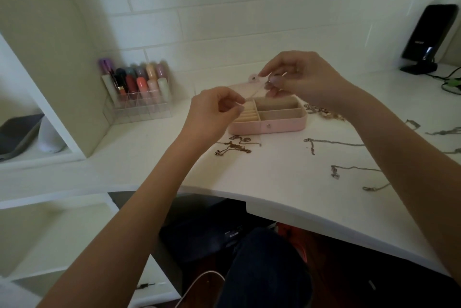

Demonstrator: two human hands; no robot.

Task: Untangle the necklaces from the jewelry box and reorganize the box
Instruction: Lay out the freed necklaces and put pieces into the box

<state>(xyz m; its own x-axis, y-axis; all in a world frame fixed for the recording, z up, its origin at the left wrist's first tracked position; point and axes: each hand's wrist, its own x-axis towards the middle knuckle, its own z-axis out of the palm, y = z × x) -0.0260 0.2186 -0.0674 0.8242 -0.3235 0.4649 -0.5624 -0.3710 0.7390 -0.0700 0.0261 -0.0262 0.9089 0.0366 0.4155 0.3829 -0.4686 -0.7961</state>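
Observation:
A pink jewelry box (282,125) lies open on the white desk (274,183), its beige compartments looking empty. Above it I stretch a thin pale chain (254,93) between both hands. My left hand (214,113) pinches one end over the box's left side. My right hand (296,78) pinches the other end, higher and farther back. A tangled gold necklace (234,145) lies just in front of the box. Silver chains (331,144) lie spread to the right. A beaded gold cluster (324,112) sits behind my right wrist.
A clear organizer of lipsticks (139,93) stands at the back left against the wall. A black device on a stand (426,38) with cables is at the back right. White shelving (37,133) is on the left. The desk's curved front edge runs above my legs.

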